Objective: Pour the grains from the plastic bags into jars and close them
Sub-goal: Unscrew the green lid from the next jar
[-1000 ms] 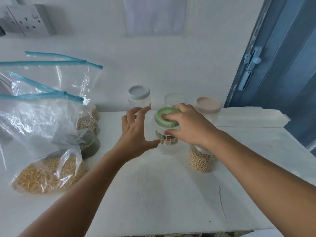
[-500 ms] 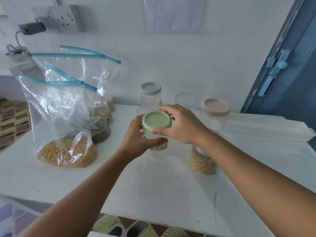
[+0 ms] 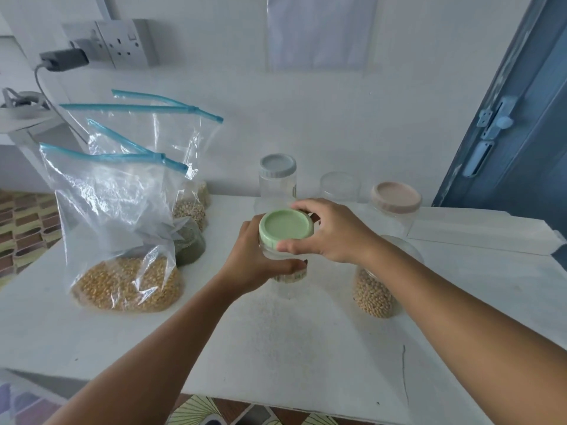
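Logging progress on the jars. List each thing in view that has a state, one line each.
Green-lidded jar: lid on, looks empty, gripped by left hand.
Green lid: held by right hand.
Soybean jar: partly filled.
Grey-lidded jar: closed, empty.
Beige-lidded jar: closed.
Corn bag: unemptied.

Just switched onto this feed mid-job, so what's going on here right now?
A person is working on the green lid of a clear jar at the middle of the white table. The left hand holds the jar's body while the right hand has its grip round the lid. Whether it is being tightened or loosened can't be told. The bag of yellow grain stands unpoured at left; a jar of beans sits at right.
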`<action>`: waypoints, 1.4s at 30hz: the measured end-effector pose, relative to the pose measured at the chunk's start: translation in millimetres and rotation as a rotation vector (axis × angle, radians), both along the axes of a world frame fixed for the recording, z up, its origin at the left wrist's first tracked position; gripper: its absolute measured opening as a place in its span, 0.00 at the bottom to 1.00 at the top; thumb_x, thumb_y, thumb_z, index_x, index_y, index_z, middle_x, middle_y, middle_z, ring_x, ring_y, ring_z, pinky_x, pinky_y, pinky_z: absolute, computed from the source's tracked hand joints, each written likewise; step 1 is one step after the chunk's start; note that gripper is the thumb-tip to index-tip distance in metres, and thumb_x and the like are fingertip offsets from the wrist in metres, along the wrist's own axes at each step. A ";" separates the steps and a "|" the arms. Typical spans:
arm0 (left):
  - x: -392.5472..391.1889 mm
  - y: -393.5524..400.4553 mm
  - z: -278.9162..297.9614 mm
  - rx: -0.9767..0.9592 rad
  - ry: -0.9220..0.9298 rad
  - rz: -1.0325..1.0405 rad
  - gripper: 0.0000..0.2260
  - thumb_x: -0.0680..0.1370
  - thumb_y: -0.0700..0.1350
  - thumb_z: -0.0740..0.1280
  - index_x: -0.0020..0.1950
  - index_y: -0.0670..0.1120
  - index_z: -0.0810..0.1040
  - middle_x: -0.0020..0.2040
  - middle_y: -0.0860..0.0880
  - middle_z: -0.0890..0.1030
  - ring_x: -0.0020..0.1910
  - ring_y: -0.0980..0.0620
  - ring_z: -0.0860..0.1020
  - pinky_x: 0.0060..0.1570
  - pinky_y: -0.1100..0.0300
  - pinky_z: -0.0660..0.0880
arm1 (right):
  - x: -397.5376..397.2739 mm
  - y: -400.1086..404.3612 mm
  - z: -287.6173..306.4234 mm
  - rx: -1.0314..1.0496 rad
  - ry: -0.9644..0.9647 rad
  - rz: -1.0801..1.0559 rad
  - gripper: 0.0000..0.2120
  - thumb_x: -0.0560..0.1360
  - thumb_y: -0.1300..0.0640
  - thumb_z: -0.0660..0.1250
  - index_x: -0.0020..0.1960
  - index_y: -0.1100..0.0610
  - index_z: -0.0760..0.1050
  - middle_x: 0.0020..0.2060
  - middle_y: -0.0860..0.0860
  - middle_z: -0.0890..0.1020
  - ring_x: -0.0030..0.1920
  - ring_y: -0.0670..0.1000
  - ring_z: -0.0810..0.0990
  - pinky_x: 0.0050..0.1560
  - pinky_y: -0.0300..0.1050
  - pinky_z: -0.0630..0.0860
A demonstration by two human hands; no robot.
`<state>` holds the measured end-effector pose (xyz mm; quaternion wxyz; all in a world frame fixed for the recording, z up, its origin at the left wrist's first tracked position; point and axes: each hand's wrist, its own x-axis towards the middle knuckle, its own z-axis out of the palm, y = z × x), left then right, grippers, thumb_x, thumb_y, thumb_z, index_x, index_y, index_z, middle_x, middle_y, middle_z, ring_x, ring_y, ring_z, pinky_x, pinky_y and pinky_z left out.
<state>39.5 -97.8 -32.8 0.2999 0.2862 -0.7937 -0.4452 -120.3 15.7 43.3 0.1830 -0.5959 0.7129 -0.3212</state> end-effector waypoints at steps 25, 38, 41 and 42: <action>8.6 19.8 42.5 0.065 0.120 -0.258 0.39 0.66 0.31 0.82 0.49 0.77 0.77 0.50 0.62 0.84 0.49 0.58 0.83 0.51 0.49 0.84 | 4.5 -17.1 10.0 0.078 0.190 -0.058 0.41 0.60 0.28 0.78 0.67 0.47 0.77 0.56 0.43 0.77 0.55 0.45 0.76 0.56 0.46 0.77; 7.3 21.2 42.5 0.088 0.066 -0.224 0.34 0.65 0.34 0.84 0.59 0.61 0.72 0.53 0.66 0.81 0.54 0.63 0.81 0.53 0.62 0.80 | 4.8 -16.7 7.8 0.130 0.332 -0.080 0.51 0.55 0.14 0.66 0.68 0.45 0.76 0.57 0.44 0.77 0.59 0.48 0.75 0.59 0.52 0.77; 7.1 21.7 39.1 0.083 0.078 -0.190 0.35 0.65 0.36 0.85 0.59 0.62 0.72 0.53 0.62 0.81 0.54 0.60 0.81 0.54 0.58 0.82 | 6.6 -17.3 3.6 0.071 0.312 -0.081 0.49 0.58 0.19 0.70 0.69 0.49 0.75 0.58 0.44 0.77 0.59 0.48 0.75 0.60 0.49 0.75; 7.2 21.9 38.7 0.082 0.084 -0.191 0.34 0.65 0.36 0.84 0.58 0.62 0.72 0.53 0.61 0.81 0.54 0.58 0.81 0.53 0.57 0.82 | 6.0 -17.1 2.5 0.057 0.305 -0.077 0.48 0.59 0.20 0.71 0.69 0.49 0.75 0.58 0.44 0.77 0.59 0.47 0.75 0.59 0.47 0.75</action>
